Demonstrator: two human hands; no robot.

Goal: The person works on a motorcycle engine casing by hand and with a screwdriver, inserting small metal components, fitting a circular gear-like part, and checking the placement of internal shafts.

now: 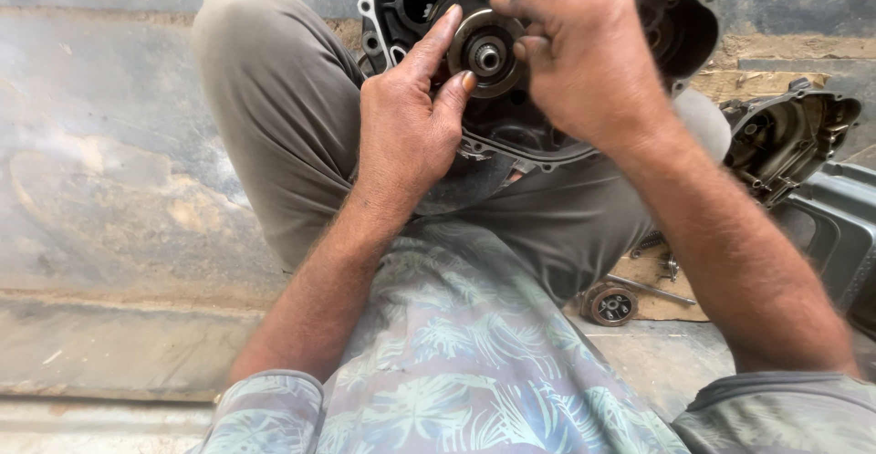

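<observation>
A dark, greasy engine case [657, 30] rests between my knees at the top of the view. A round metal disc [486, 51] with a shaft through its centre sits inside the case. My left hand [411, 121] presses the disc's left edge with index finger and thumb. My right hand [584, 62] covers the disc's right side, fingertips curled onto its rim and upper edge. Both hands grip the same disc. The case's lower middle is hidden behind my hands.
A second engine cover [789, 139] lies open at the right, with a dark plastic bin [835, 230] beside it. A small round gear part [611, 305] and a thin metal rod [652, 290] lie on cardboard by my right leg. Stained concrete floor [100, 171] spreads left.
</observation>
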